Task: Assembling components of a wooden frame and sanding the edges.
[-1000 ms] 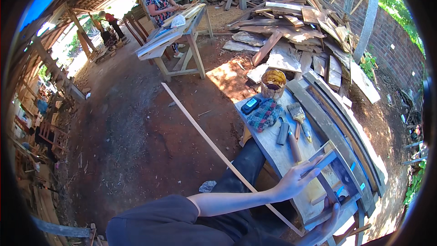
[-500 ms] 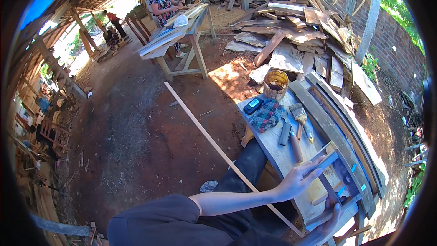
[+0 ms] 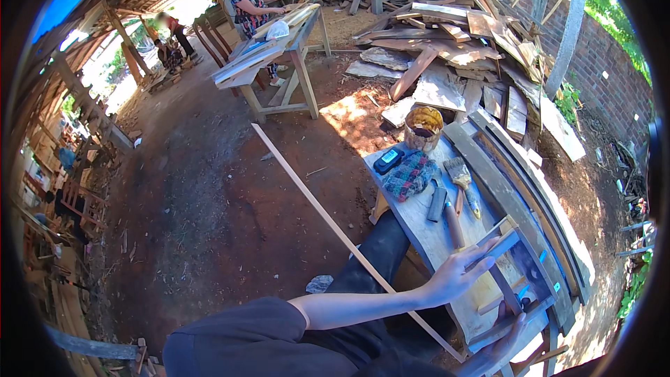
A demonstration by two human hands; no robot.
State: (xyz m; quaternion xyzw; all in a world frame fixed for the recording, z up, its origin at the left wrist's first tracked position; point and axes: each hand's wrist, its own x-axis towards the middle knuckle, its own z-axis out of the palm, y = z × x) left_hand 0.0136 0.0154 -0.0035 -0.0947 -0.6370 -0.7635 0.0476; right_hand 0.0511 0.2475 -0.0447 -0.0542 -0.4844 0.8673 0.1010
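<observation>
At the right end of the low workbench (image 3: 426, 223), both my hands are on a small dark wooden frame (image 3: 504, 285) made of narrow bars. My left hand (image 3: 452, 278) closes around its upper left bar, thumb and fingers along the wood. My right hand (image 3: 508, 343) holds the lower side, its fingers partly hidden by the bars. Just beyond my left hand lies a hammer-like tool with a wooden handle (image 3: 454, 229). A wide paintbrush (image 3: 458, 174), a dark grey block (image 3: 436, 204) and a plaid cloth (image 3: 410, 176) lie farther up the bench.
A stained tub (image 3: 423, 129) and a dark handheld device (image 3: 388, 160) sit at the bench's far end. Long boards (image 3: 516, 181) line its right side. A thin wooden strip (image 3: 324, 216) slants across, passing under my left forearm. Another person (image 3: 250, 10) stands by a table (image 3: 296, 45).
My hands and the wooden frame stay almost still. The person at the far table has extended an arm over the boards, and a person farther back has shifted slightly.
</observation>
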